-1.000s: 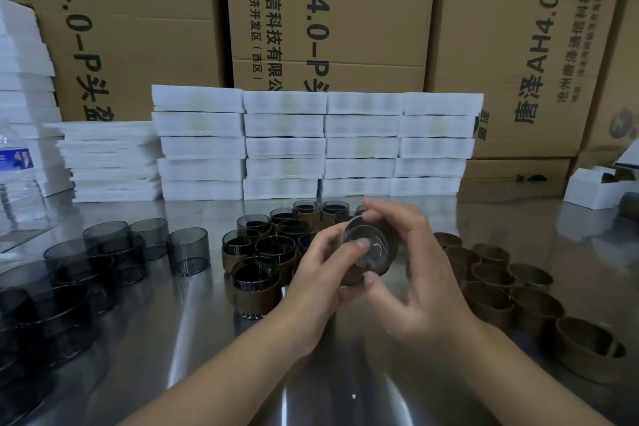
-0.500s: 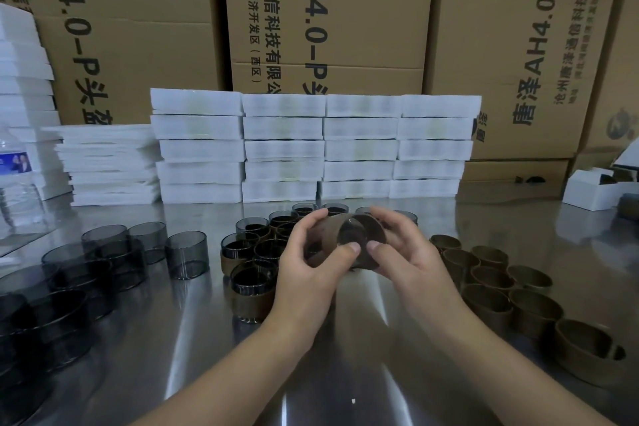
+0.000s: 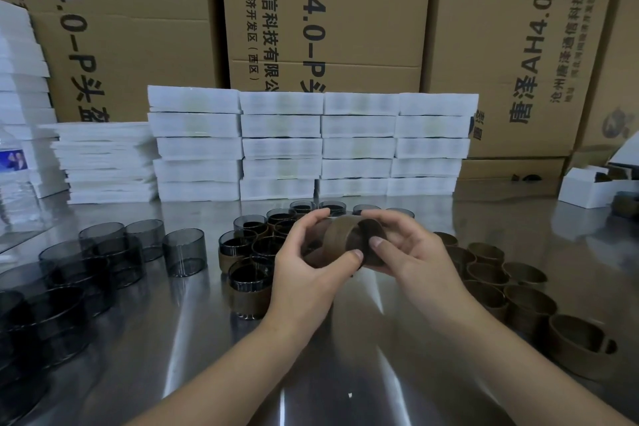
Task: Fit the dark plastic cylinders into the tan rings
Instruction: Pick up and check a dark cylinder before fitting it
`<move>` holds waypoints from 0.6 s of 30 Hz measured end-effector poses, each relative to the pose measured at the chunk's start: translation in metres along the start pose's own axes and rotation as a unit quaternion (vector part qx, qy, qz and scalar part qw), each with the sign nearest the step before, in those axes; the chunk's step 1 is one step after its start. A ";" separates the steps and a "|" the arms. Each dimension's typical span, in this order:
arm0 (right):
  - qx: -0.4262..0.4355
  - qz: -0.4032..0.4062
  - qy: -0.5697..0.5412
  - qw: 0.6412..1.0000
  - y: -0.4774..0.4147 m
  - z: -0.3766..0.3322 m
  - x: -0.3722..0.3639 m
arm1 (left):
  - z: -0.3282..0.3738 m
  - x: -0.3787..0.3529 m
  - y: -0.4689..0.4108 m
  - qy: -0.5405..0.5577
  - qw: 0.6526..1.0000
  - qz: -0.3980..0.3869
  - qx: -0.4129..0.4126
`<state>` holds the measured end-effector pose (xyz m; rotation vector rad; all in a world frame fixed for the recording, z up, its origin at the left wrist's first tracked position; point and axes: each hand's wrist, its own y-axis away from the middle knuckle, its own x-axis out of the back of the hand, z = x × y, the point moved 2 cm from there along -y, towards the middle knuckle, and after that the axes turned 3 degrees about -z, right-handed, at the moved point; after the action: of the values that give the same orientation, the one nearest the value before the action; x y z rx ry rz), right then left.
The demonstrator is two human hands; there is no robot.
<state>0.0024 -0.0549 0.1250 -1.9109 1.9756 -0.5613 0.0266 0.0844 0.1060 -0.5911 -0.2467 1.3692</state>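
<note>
**Both hands hold one ring above the table**

The left hand (image 3: 307,273) is curled narrowly round the ring (image 3: 340,239): fingers over the top and far side, thumb pressed against the near lower edge; the right hand (image 3: 415,259) grips the same ring from the other side, fingers arched over its top, thumb on the rim of the opening; the two thumb tips lie just beside each other.

The ring is held off the table (image 3: 345,373), tipped on its side between the two palms, its opening turned towards the right hand; a dark cylinder (image 3: 358,235) shows inside the opening; how deep it sits I cannot tell, since the left fingers cover the other end.

Just behind and left of the hands stand the finished pieces (image 3: 249,287), each a ring with a cylinder in it; further left, well apart, the loose cylinders (image 3: 183,252); to the right of the right forearm, the empty rings (image 3: 529,301); at the back, white boxes (image 3: 280,145) stacked in front of cartons (image 3: 328,10); a bottle (image 3: 14,183) at the far left edge.
</note>
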 end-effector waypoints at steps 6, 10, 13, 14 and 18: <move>-0.006 0.029 -0.001 1.000 -0.004 0.001 0.006 | 0.002 -0.001 -0.003 0.081 0.993 -0.011 0.087; -0.110 -0.023 -0.064 0.992 -0.004 0.008 0.002 | 0.006 -0.006 0.002 0.103 0.985 -0.049 0.131; -0.172 -0.075 -0.121 0.975 -0.001 0.014 -0.006 | 0.007 -0.008 0.003 0.116 0.979 -0.062 0.153; -0.176 -0.079 -0.134 0.972 -0.001 0.015 -0.008 | 0.008 -0.008 0.003 0.121 0.978 -0.067 0.159; -0.172 -0.037 -0.140 0.974 -0.001 0.016 -0.008 | 0.010 -0.010 0.002 0.133 0.974 -0.090 0.161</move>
<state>0.0117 -0.0475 0.1118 -2.1309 1.9155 0.0421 0.0177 0.0773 0.1147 -0.4607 0.1352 1.1110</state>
